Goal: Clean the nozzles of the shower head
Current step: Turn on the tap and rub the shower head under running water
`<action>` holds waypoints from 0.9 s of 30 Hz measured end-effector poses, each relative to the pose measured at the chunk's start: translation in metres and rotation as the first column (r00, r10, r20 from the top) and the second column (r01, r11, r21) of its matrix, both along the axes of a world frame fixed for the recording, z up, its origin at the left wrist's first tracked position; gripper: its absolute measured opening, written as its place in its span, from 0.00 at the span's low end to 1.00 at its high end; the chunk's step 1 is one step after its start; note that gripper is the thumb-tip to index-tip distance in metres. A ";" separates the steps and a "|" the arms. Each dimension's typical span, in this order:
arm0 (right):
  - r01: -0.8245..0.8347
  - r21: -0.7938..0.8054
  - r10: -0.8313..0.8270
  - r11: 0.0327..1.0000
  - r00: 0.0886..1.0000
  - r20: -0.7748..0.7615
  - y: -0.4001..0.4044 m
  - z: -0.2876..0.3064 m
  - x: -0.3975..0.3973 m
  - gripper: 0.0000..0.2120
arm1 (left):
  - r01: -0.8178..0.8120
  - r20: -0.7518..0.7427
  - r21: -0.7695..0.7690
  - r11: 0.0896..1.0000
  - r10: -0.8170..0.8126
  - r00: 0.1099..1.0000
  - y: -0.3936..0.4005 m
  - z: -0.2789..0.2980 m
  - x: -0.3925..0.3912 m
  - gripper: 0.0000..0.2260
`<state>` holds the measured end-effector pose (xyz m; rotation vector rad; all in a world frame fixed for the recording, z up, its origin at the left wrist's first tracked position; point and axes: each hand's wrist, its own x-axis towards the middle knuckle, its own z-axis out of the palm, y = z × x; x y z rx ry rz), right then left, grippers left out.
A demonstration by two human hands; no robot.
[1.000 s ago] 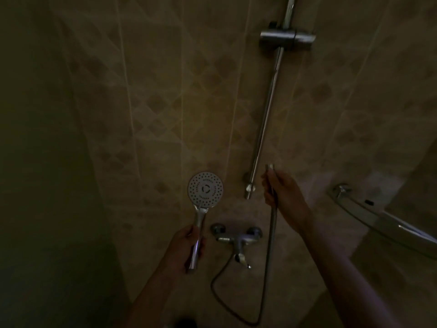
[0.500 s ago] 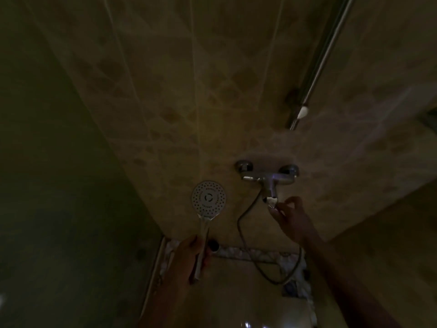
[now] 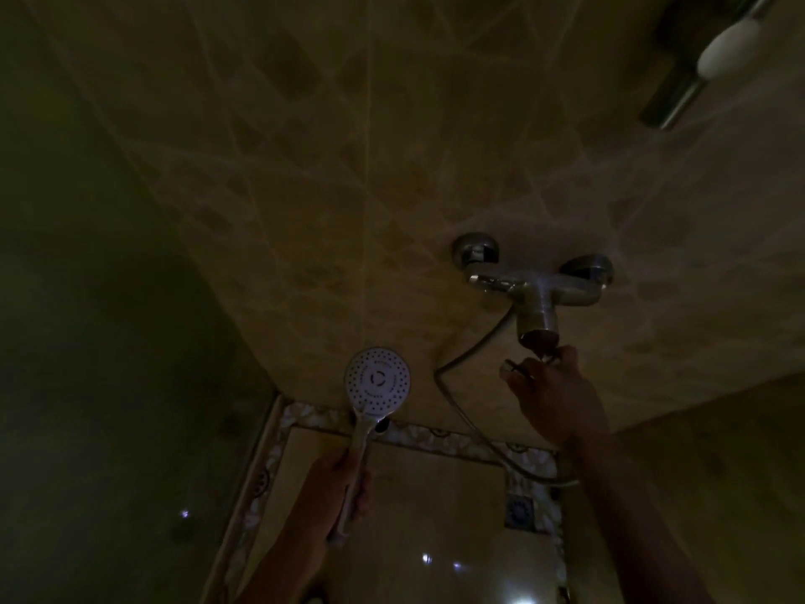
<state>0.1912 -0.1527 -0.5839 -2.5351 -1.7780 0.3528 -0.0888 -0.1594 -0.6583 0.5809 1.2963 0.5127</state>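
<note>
Head view, very dim: left hand [image 3: 335, 494] wrapped round handle of shower head [image 3: 377, 388], nozzle face turned up toward camera. Right hand [image 3: 553, 396] just below mixer tap [image 3: 533, 294], fingertips pinching at lever [image 3: 518, 367]. Risk: opening water now, spraying straight into face; hose [image 3: 470, 429] slack between hands, liable to snag.

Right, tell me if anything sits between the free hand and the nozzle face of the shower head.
Nothing visible. The right hand is up at the tap; the shower head faces the camera in the left hand, open air between.
</note>
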 end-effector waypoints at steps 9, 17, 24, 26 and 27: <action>0.125 0.075 -0.129 0.989 0.990 0.049 -0.007 -0.007 -0.015 0.17 | 0.031 -0.029 0.005 1.000 -0.031 0.999 0.000 -0.041 0.012 0.14; 0.178 0.114 -0.182 0.977 0.983 0.019 -0.011 0.003 -0.027 0.18 | 0.006 0.004 0.053 0.999 -0.006 1.000 0.008 -0.049 0.017 0.13; 0.151 0.116 -0.151 0.982 0.989 -0.010 -0.015 0.007 -0.025 0.15 | 0.025 0.017 0.109 0.994 -0.027 0.999 0.014 -0.052 0.019 0.14; 0.168 0.100 -0.167 0.981 0.986 -0.024 -0.015 0.005 -0.024 0.15 | 0.021 0.013 0.108 0.994 -0.022 1.000 0.015 -0.053 0.020 0.14; 0.164 0.096 -0.161 0.982 0.986 -0.035 -0.015 0.006 -0.023 0.16 | 0.021 0.014 0.108 0.994 -0.022 1.000 0.016 -0.054 0.020 0.14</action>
